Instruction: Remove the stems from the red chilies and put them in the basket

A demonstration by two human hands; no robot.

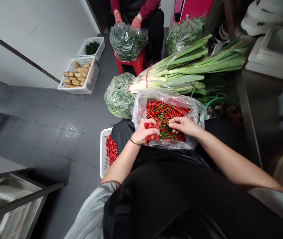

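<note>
A clear plastic bag (pixel 141 106) full of red chillies (pixel 165 111) with green stems rests on my lap over a black apron. My left hand (pixel 143 132) is closed round a bunch of red chillies at the bag's near left edge. My right hand (pixel 183 125) lies inside the bag with fingers curled in a pinch on the chillies. Down at my left, a white basket (pixel 103 156) on the floor holds more red chillies (pixel 111 150).
A bundle of long green leeks (pixel 186 69) lies ahead with bags of greens (pixel 118 96) around it. Another person in red sleeves sits beyond a bag of greens (pixel 128 41) on a red stool. White baskets of potatoes (pixel 78 76) and greens (pixel 92 47) stand by the wall. A metal cart (pixel 14 199) is at lower left.
</note>
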